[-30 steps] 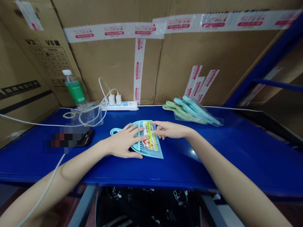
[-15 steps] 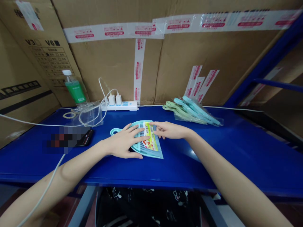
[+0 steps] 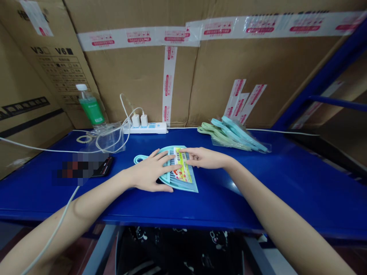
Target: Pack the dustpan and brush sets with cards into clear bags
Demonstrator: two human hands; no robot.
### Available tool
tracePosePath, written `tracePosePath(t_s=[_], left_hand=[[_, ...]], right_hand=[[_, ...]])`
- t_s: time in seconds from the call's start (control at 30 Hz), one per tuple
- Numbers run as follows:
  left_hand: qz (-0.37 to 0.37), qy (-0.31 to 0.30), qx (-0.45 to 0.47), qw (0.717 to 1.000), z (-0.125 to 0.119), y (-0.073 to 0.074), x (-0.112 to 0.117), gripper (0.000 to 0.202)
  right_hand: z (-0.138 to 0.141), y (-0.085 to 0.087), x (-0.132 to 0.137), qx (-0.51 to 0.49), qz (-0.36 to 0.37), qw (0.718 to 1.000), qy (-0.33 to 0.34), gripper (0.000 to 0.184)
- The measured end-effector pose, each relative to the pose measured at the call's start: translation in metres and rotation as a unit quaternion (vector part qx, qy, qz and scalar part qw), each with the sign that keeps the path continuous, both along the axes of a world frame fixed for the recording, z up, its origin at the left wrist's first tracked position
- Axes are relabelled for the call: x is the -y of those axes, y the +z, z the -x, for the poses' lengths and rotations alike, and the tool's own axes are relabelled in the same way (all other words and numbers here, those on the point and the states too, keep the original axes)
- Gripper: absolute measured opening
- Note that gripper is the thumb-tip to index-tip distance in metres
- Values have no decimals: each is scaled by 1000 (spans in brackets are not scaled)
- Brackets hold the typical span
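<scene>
A light blue dustpan (image 3: 191,186) lies flat on the blue table, its looped handle pointing left. A small brush with bristles (image 3: 171,176) is nested in it, and a yellow and white label (image 3: 183,176) with red pictures lies over the bristles. My left hand (image 3: 151,170) rests spread across the brush and dustpan, fingertips reaching the label. From the right, my right hand (image 3: 205,157) touches the label's upper part with its stretched index finger. Its thumb is apart from that finger, and the other fingers are curled and partly hidden.
Bagged green and blue dustpan sets (image 3: 233,133) lie at the back right. A white power strip (image 3: 146,128) with two chargers stands by the cardboard wall. At left are a green-labelled bottle (image 3: 93,109), a plastic bag, a beaded ring (image 3: 84,139), and a white cable crossing my left arm.
My right index finger has shifted slightly left along the top of the label. My left hand and the dustpan stay in place.
</scene>
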State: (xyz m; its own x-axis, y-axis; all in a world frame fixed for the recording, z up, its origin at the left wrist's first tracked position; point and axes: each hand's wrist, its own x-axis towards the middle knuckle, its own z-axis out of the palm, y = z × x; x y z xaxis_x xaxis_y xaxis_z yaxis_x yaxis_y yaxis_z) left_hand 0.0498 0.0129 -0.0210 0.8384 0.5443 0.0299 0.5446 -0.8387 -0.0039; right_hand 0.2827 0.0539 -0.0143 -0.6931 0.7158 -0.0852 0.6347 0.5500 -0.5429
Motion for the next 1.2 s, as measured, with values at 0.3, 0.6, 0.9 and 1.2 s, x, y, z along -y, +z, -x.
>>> tracePosePath(t_s=[0.3, 0.6, 0.9, 1.2], left_hand=[[1, -1, 4, 1000, 1, 0, 0, 71], [-2, 2, 1, 1000, 0, 0, 1, 76], [4, 6, 9, 1000, 1, -1, 0, 79], [0, 6, -4, 1000, 0, 0, 1, 79]], right_hand=[[-1, -3, -3, -24, -25, 999, -18, 46], [2, -1, -1, -20, -5, 999, -30, 49], [5, -2, -1, -26, -11, 999, -42, 50], [6, -5, -3, -43, -37, 998, -36, 52]])
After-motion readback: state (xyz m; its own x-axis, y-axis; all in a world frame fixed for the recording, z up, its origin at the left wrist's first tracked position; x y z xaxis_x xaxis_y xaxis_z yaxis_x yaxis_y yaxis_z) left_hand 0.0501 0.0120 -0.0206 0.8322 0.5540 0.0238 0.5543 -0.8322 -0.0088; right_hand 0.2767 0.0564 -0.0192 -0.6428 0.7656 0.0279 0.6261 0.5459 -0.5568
